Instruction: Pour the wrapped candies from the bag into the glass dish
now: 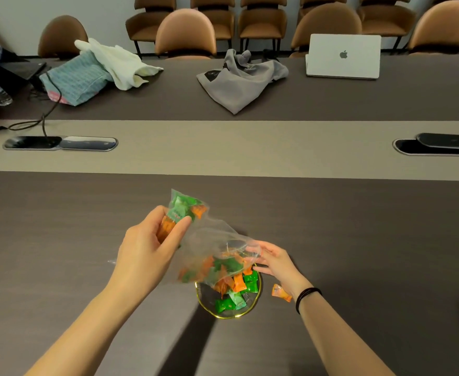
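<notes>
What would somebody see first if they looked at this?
Probably the clear plastic bag of orange and green candies, tipped by the left hand and right hand over a gold-rimmed glass dish near the table's front edge. One orange candy lies on the table just right of the dish.

A closed silver laptop [343,56] is set at the far side of the table [60,226], near a crumpled grey cloth bag [240,77]. Brown chairs [186,31] are lined up behind.
</notes>
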`<move>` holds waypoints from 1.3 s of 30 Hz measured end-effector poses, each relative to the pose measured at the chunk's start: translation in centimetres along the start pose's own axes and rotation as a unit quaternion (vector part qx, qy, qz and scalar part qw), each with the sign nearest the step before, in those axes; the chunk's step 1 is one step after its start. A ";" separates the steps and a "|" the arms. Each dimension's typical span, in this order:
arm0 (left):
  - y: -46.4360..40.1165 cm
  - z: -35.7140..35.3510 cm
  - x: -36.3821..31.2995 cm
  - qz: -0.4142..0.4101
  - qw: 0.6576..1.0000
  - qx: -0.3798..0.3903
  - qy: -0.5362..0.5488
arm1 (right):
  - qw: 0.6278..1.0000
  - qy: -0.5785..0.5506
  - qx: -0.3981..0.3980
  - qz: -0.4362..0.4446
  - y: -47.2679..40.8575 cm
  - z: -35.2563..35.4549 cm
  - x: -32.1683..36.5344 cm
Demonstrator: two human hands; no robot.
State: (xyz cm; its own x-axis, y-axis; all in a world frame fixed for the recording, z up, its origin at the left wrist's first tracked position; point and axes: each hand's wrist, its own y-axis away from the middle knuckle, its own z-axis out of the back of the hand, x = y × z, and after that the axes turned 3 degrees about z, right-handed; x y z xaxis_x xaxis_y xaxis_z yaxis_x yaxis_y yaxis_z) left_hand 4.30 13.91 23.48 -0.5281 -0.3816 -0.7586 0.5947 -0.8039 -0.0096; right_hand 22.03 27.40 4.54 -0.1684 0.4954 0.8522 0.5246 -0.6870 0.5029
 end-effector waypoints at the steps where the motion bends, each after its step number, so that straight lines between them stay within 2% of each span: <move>1: 0.0 0.0 0.0 -0.010 1.000 0.008 -0.009 | 1.000 0.001 0.000 -0.002 0.0 0.1 -0.1; 4: 0.3 0.2 0.0 -0.040 0.998 0.024 -0.043 | 1.000 0.009 0.001 -0.007 0.0 0.4 -0.6; 12: 0.8 0.7 -0.5 -0.108 0.984 -0.001 -0.142 | 1.000 0.011 -0.001 0.015 0.8 0.4 -0.7; 16: 1.0 0.3 -0.6 -0.111 0.987 -0.009 -0.116 | 1.000 0.016 -0.008 0.008 1.1 0.3 -0.9; 25: 0.7 0.4 -1.8 -0.138 0.981 0.009 -0.133 | 1.000 -0.013 -0.012 -0.018 2.0 -1.1 0.4; 29: 0.2 0.2 -1.4 -0.151 0.984 0.017 -0.097 | 0.995 -0.028 -0.026 0.087 3.5 -2.8 3.6; 34: -0.9 -2.4 -0.2 -0.095 0.995 0.030 -0.011 | 0.977 -0.050 0.073 0.196 5.6 -4.9 8.7; 39: -1.2 -3.5 -0.5 -0.093 0.995 0.017 0.010 | 0.966 -0.068 -0.003 0.251 5.8 -5.5 10.9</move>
State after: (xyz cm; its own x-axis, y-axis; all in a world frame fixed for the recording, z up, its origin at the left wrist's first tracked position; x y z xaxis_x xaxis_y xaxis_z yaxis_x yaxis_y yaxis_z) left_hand 5.96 16.67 21.59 -0.6149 -0.2148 -0.7587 0.4660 -0.8752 -0.1299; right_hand 18.63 25.91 17.56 0.2168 0.1634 0.9625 0.5065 -0.8616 0.0322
